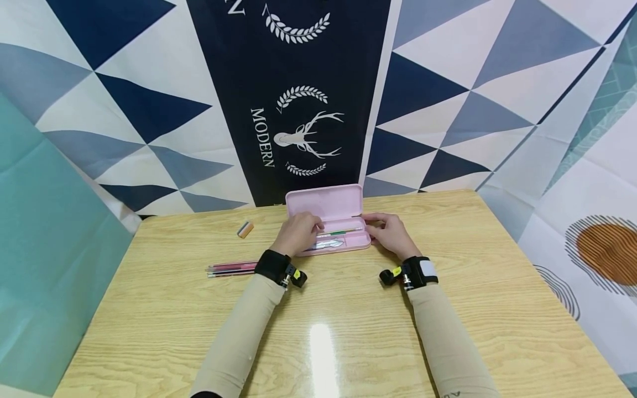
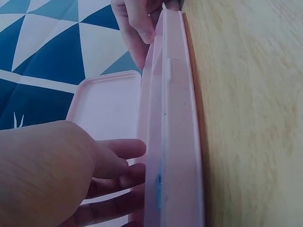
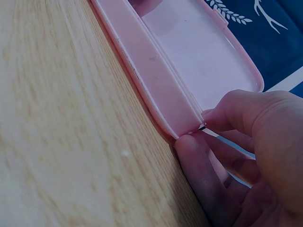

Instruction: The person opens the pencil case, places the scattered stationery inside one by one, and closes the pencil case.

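Observation:
A pink pencil case [image 1: 357, 239] lies with its lid [image 1: 325, 202] raised at the back of the table. Inside are a green pencil [image 1: 343, 231] and a clear-wrapped item [image 1: 330, 244] whose kind I cannot make out. My left hand [image 1: 297, 234] reaches over the left part of the case. In the left wrist view its fingers [image 2: 116, 205] are spread and fairly straight; the case wall hides their tips. The right hand [image 1: 393, 234] pinches the case's right end, thumb at the rim and fingers [image 3: 196, 158] against the end and base.
Left of the case lies an eraser [image 1: 245, 229] in blue, white and orange. A bundle of pencils [image 1: 231, 268] rests on the wooden table [image 1: 358, 331], near my left wrist. A patterned cloth [image 1: 318, 110] hangs directly behind the table's back edge.

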A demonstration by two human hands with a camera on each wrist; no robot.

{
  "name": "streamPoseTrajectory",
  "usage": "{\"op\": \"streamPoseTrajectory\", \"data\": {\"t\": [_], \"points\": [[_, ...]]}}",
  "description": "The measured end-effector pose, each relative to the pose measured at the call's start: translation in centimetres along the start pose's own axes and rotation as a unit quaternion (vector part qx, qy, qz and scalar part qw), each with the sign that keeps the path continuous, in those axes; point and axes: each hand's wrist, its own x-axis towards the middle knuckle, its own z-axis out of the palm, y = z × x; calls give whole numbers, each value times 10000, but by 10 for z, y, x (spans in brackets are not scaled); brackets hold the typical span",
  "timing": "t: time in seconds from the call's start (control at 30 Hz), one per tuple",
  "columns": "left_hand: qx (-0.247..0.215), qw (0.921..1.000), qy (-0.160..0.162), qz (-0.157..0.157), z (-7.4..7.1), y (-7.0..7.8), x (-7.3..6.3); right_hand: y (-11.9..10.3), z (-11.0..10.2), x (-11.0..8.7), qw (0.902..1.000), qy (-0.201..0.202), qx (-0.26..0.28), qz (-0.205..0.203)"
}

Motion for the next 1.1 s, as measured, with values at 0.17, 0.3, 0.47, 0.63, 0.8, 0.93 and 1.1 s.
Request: {"op": "streamPoseTrajectory", "data": {"t": [0.17, 0.3, 0.47, 0.63, 0.8, 0.93, 1.1], "points": [[104, 9995, -242, -175, -35, 31, -13, 0, 0, 1, 10000, 7, 34, 29], [270, 9986, -366, -269, -45, 39, -15, -1, 0, 2, 10000, 17, 49, 80], [259, 9985, -396, -287, -49, 38, -13, 0, 1, 3, 9999, 8, 64, 98], [333, 9992, -207, -124, -44, 27, -8, 0, 1, 2, 9999, 22, 48, 110], [473, 9984, -199, -227, -56, 41, -14, 0, 1, 2, 9999, 17, 44, 121], [403, 9989, -104, -210, -55, 38, -14, -1, 1, 3, 9999, 24, 26, 123], [255, 9995, 77, -153, -48, 23, -11, 0, 2, 3, 9999, 30, 3, 139]]}}
